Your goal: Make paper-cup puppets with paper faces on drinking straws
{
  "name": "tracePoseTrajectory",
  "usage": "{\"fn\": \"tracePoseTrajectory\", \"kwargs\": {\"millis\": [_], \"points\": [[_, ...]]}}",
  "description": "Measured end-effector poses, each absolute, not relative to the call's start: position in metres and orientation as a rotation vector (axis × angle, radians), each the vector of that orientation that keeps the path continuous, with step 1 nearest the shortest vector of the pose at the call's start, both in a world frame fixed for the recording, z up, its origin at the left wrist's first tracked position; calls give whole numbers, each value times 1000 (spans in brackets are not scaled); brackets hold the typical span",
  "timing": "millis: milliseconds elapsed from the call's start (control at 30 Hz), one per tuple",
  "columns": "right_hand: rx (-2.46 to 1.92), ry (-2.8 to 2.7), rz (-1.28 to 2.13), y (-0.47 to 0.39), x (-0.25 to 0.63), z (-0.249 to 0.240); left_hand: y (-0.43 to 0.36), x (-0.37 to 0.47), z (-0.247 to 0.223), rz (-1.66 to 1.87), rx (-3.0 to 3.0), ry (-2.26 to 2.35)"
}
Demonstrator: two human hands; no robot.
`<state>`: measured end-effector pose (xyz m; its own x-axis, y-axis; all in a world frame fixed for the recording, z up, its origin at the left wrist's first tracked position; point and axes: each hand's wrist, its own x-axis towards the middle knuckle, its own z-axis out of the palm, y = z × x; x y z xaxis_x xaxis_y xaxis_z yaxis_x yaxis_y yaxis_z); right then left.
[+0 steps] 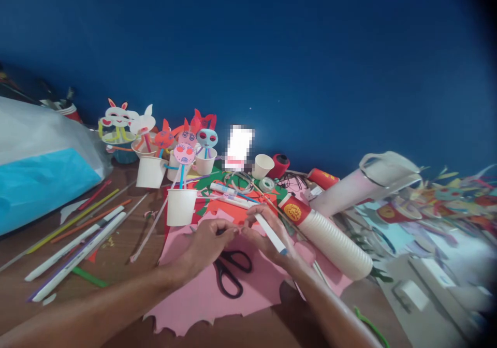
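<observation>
My left hand (212, 239) is closed in a pinch above a pink sheet (256, 296) with a cut, scalloped edge. Whatever its fingertips hold, if anything, is too small to make out. Close beside it, my right hand (266, 231) has its fingers curled, with a white marker (269, 232) resting slantwise in it, its bluish end toward the wrist. The fingertips of both hands nearly meet. Scissors (233, 273) with black handles lie on the pink sheet just below the hands; their blades are partly hidden by my left hand. Orange paper (225, 211) shows behind the hands.
White cups with paper animal faces on coloured stems stand at the back left, the nearest cup (181, 208) beside my left hand. A long stack of paper cups (334, 239) lies at right, by a pitcher (349, 182). Markers (81, 255) and pipe cleaners lie left.
</observation>
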<state>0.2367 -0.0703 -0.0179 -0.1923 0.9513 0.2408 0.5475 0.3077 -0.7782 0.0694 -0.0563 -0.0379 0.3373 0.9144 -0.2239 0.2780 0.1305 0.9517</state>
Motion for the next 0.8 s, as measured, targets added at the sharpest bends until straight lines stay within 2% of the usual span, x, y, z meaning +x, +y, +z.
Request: {"fn": "tracePoseTrajectory", "kwargs": {"millis": [267,400,600,800], "points": [[-1405,-1978,767,-67,242,-18,-52,65,-37,721,1620,1135],[-1493,-2134,587,-60,248,-31,-56,55,-36,794,1893,1116],[-1533,-2323,248,-57,248,-47,-65,54,-41,550,2169,1090],[-1539,-2341,154,-57,249,-57,-67,63,-42,258,2605,943]]}}
